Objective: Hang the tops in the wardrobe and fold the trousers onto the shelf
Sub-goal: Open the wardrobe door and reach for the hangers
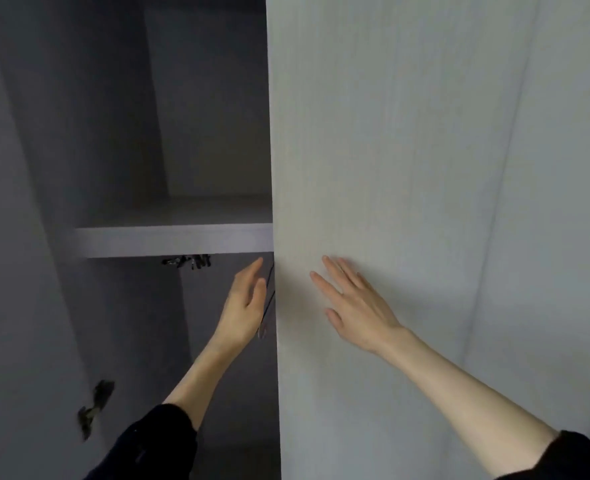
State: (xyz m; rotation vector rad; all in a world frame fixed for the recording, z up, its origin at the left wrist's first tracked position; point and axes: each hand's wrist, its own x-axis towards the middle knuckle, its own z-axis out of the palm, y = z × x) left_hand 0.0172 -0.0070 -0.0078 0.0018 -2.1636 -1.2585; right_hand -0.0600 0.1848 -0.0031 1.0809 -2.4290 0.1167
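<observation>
While right hand (354, 303) lies flat, fingers straight, on pale wood-grain door (408, 168) | left hand (243, 306) open inside wardrobe (120, 150), holding nothing | smooth grey shelf (174, 240) above | dark blurred hangers (188, 261), possibly.

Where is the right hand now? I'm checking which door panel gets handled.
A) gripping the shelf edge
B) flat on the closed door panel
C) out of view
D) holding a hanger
B: the right hand lies with straight fingers flat against the pale closed door panel, holding nothing.
</observation>
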